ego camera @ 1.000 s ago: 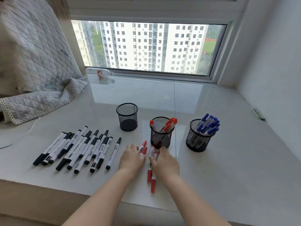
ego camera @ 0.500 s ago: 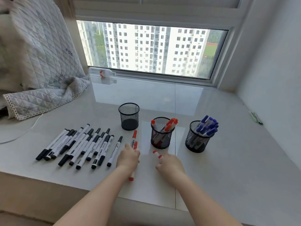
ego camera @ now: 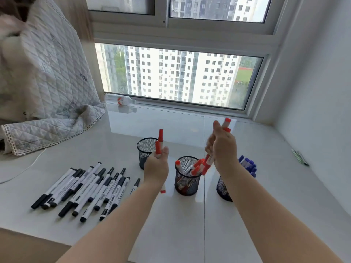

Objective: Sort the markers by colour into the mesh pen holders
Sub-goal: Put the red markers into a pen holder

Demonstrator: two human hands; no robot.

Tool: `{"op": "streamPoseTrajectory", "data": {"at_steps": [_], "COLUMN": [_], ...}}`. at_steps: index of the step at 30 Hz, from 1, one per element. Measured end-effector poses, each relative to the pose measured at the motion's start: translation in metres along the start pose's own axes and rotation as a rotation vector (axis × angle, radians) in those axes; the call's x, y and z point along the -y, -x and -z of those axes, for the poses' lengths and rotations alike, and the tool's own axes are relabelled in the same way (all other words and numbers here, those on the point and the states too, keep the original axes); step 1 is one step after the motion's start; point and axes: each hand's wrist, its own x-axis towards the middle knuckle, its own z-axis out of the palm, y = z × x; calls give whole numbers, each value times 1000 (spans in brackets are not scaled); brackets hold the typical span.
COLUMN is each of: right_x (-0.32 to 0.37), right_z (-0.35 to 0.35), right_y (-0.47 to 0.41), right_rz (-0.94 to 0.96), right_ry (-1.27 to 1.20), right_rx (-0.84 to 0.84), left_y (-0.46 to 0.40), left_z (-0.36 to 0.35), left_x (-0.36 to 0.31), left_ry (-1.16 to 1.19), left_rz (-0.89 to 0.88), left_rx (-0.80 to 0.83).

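The left hand [ego camera: 156,168] is raised off the desk [ego camera: 171,234], its fingers [ego camera: 164,151] curled round two red markers [ego camera: 159,142] held upright. The right hand [ego camera: 224,149] grips more red markers [ego camera: 227,124], whose lower ends hang just below its fingers [ego camera: 209,147], over the middle holder [ego camera: 187,176]. The empty holder [ego camera: 145,149] stands just beyond the left fingers. Black markers [ego camera: 89,190] lie on the desk, well left of them.

Two bare forearms are showing from the bottom edge of the head view, with no sleeve, watch, ring or bracelet visible on either. The left hand [ego camera: 156,168] and the right hand [ego camera: 223,149] are both appearing ungloved, seen from the back. The nails are looking short where a fingertip is showing; finer detail is blurring out
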Motion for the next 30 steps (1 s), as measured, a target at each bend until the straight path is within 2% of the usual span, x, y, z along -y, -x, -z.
{"op": "streamPoseTrajectory", "data": {"at_steps": [2,4,6,10,17,19,22,26,30], "right_x": [-1,-10,-24,-58,-75,-75,-72,-72,-77], "right_z": [-7,-12,-13,-9,3,6,9,15,21], "right_y": [-15,-28,-37,-45,-48,-46,-45,-40,-33], "right_rz": [-2,-10,-28,-65,-282,-371,-405,-352,-228], "right_ry": [-125,-118,10,386,755,729,748,721,548], "right_rx": [-72,-114,-91,75,244,219,196,177,79], "left_y": [-6,-10,-11,-14,-15,-15,-12,-11,-14], "left_z": [-4,-7,-10,-17,-44,-53,-63,-69,-70], "left_x": [-9,-14,-17,-19,-19,-16,-8,10,20], "left_ry": [107,141,195,297,366,360,327,268,235], "left_rz": [-29,-68,-105,-160,-205,-163,-95,-11,80], "left_rx": [12,1,-6,5,-17,-42,-29,60,141]}}
